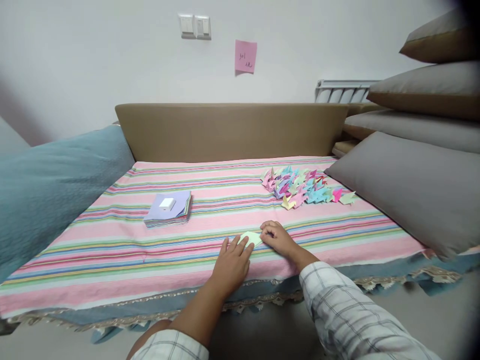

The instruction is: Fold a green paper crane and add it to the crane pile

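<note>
A small pale-green piece of folded paper (250, 238) lies on the striped cloth (123, 250), between my two hands. My left hand (232, 257) rests on its left part, fingers stretched out and pressing it flat. At the paper's right tip, my right hand (276, 237) has its fingers curled into a pinch on the edge. Beyond the hands, to the right, sits a heap of folded paper cranes (296, 187) in pink, blue, green, purple and yellow. Off to the left is a stack of square coloured paper (168, 210) with a lilac sheet uppermost.
A small white block (167, 204) sits on the paper stack. Grey cushions (412, 185) are piled at the right, and a blue-covered armrest (63, 175) borders the left. The brown backrest (232, 132) runs along the back. A pink note (245, 56) is on the wall.
</note>
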Action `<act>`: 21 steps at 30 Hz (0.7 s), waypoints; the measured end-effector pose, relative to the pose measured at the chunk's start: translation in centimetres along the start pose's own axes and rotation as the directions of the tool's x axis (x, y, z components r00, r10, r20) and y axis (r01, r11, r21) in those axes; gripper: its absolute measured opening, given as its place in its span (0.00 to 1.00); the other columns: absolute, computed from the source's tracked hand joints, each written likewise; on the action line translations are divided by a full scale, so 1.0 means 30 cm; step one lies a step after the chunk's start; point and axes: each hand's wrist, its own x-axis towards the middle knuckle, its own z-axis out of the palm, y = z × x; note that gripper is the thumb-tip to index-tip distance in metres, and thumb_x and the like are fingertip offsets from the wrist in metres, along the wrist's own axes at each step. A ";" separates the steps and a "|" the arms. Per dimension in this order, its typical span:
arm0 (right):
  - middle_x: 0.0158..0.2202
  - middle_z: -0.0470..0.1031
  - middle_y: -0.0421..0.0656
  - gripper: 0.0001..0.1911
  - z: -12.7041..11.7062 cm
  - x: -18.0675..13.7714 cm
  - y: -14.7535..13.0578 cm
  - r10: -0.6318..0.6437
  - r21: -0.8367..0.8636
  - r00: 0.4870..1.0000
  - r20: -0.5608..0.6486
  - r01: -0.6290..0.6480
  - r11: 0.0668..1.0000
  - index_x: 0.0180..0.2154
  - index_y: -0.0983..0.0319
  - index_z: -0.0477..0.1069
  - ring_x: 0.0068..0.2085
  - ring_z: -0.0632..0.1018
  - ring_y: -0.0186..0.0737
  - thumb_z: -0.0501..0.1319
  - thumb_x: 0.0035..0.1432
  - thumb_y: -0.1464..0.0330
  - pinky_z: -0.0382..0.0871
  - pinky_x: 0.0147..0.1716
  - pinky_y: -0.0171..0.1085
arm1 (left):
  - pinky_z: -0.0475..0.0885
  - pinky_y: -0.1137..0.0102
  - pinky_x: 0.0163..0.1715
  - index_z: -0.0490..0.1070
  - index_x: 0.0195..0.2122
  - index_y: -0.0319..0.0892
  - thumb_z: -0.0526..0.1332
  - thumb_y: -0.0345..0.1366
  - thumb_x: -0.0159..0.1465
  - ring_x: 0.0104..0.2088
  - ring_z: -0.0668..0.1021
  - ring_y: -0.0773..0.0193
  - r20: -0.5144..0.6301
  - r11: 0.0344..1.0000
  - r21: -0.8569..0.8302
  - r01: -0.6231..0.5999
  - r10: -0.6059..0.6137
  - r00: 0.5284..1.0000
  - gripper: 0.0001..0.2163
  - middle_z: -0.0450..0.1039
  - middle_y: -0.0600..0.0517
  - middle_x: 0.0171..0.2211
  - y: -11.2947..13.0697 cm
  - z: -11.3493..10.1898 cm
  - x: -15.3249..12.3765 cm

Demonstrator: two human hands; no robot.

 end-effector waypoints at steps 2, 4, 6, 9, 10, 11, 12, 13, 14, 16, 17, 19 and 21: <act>0.38 0.72 0.44 0.05 0.000 -0.001 0.002 -0.007 -0.010 1.000 -0.003 0.007 1.000 0.23 0.60 0.70 0.42 0.71 0.42 0.60 0.49 0.69 0.61 0.45 0.42 | 0.55 0.50 0.57 0.60 0.58 0.50 0.51 0.38 0.65 0.60 0.60 0.52 0.035 1.000 -0.011 -0.014 0.015 0.999 0.19 0.59 0.50 0.60 -0.004 0.000 -0.004; 0.38 0.72 0.44 0.04 0.001 -0.002 0.003 -0.013 -0.019 1.000 -0.006 0.013 1.000 0.23 0.60 0.70 0.42 0.71 0.42 0.61 0.48 0.70 0.61 0.45 0.42 | 0.56 0.50 0.57 0.59 0.58 0.50 0.51 0.38 0.65 0.61 0.59 0.52 0.054 1.000 -0.017 -0.022 0.023 0.998 0.20 0.58 0.50 0.61 -0.006 -0.001 -0.007; 0.38 0.72 0.44 0.03 0.003 -0.003 0.004 -0.016 -0.024 1.000 -0.006 0.016 1.000 0.22 0.60 0.70 0.42 0.71 0.42 0.61 0.46 0.70 0.61 0.45 0.42 | 0.56 0.49 0.57 0.58 0.59 0.51 0.51 0.37 0.65 0.61 0.58 0.51 0.061 1.000 -0.015 -0.026 0.027 0.998 0.20 0.57 0.50 0.61 -0.007 -0.002 -0.010; 0.38 0.72 0.44 0.03 0.005 -0.005 0.002 -0.015 -0.029 1.000 -0.011 0.014 0.999 0.22 0.60 0.70 0.42 0.71 0.42 0.62 0.46 0.70 0.61 0.45 0.42 | 0.56 0.48 0.57 0.58 0.59 0.51 0.51 0.38 0.65 0.61 0.58 0.51 0.066 1.000 -0.012 -0.021 0.022 0.998 0.20 0.57 0.50 0.61 -0.003 -0.004 -0.013; 0.38 0.72 0.44 0.03 0.005 -0.006 0.000 -0.015 -0.030 1.000 -0.015 0.014 0.999 0.22 0.60 0.70 0.42 0.71 0.42 0.62 0.46 0.71 0.61 0.45 0.42 | 0.57 0.48 0.57 0.58 0.59 0.51 0.51 0.38 0.65 0.61 0.59 0.51 0.066 1.000 -0.012 -0.019 0.020 0.998 0.20 0.58 0.50 0.61 -0.001 -0.005 -0.013; 0.39 0.72 0.44 0.03 0.005 -0.007 -0.001 -0.015 -0.032 1.000 -0.020 0.015 0.999 0.22 0.60 0.70 0.42 0.71 0.43 0.62 0.46 0.71 0.62 0.46 0.42 | 0.57 0.48 0.57 0.58 0.59 0.51 0.51 0.37 0.65 0.61 0.59 0.51 0.062 1.000 -0.011 -0.017 0.017 0.998 0.20 0.58 0.50 0.61 0.001 -0.007 -0.013; 0.38 0.72 0.44 0.03 0.006 -0.008 -0.003 -0.017 -0.036 1.000 -0.024 0.017 0.999 0.22 0.60 0.70 0.42 0.71 0.43 0.62 0.46 0.70 0.62 0.46 0.42 | 0.57 0.48 0.57 0.59 0.58 0.51 0.51 0.37 0.64 0.61 0.59 0.51 0.057 1.000 -0.008 -0.015 0.015 0.998 0.20 0.58 0.50 0.61 0.003 -0.008 -0.012; 0.38 0.72 0.44 0.03 0.005 -0.009 -0.005 -0.021 -0.040 0.999 -0.028 0.020 0.999 0.22 0.60 0.70 0.42 0.71 0.43 0.61 0.46 0.70 0.62 0.46 0.43 | 0.57 0.48 0.57 0.59 0.58 0.51 0.51 0.37 0.64 0.61 0.59 0.51 0.052 1.000 -0.005 -0.012 0.012 0.999 0.20 0.57 0.50 0.61 0.006 -0.009 -0.012; 0.39 0.72 0.44 0.03 0.005 -0.011 -0.007 -0.023 -0.046 0.999 -0.032 0.022 0.999 0.22 0.60 0.70 0.43 0.71 0.43 0.61 0.46 0.70 0.61 0.46 0.43 | 0.57 0.48 0.57 0.59 0.58 0.51 0.51 0.37 0.64 0.61 0.59 0.52 0.049 1.000 -0.001 -0.008 0.008 0.999 0.20 0.57 0.50 0.61 0.008 -0.010 -0.011; 0.39 0.72 0.44 0.03 0.005 -0.014 -0.011 -0.024 -0.060 0.999 -0.043 0.021 0.998 0.23 0.60 0.69 0.44 0.70 0.44 0.61 0.47 0.70 0.61 0.47 0.44 | 0.57 0.49 0.56 0.58 0.59 0.51 0.51 0.37 0.64 0.61 0.59 0.52 0.049 1.000 0.003 0.003 -0.003 0.999 0.20 0.57 0.50 0.61 0.012 -0.012 -0.010; 0.39 0.72 0.45 0.03 0.005 -0.016 -0.013 -0.023 -0.066 0.999 -0.048 0.020 0.998 0.23 0.60 0.69 0.45 0.70 0.44 0.61 0.47 0.70 0.61 0.47 0.44 | 0.57 0.49 0.56 0.58 0.59 0.51 0.51 0.37 0.64 0.61 0.59 0.52 0.052 1.000 0.004 0.008 -0.009 0.999 0.20 0.57 0.50 0.61 0.014 -0.012 -0.010; 0.40 0.72 0.45 0.04 0.005 -0.019 -0.015 -0.018 -0.072 0.998 -0.056 0.014 0.997 0.23 0.60 0.68 0.46 0.69 0.45 0.61 0.48 0.69 0.60 0.48 0.44 | 0.57 0.49 0.56 0.58 0.59 0.51 0.51 0.37 0.64 0.61 0.59 0.52 0.056 1.000 0.003 0.013 -0.013 0.998 0.21 0.58 0.50 0.61 0.014 -0.010 -0.011; 0.41 0.71 0.46 0.04 0.005 -0.021 -0.015 -0.017 -0.072 0.998 -0.062 0.012 0.997 0.23 0.60 0.67 0.46 0.69 0.45 0.61 0.47 0.69 0.60 0.48 0.44 | 0.57 0.49 0.57 0.58 0.59 0.51 0.51 0.37 0.64 0.61 0.59 0.52 0.059 1.000 0.003 0.014 -0.014 0.998 0.21 0.57 0.50 0.61 0.014 -0.008 -0.012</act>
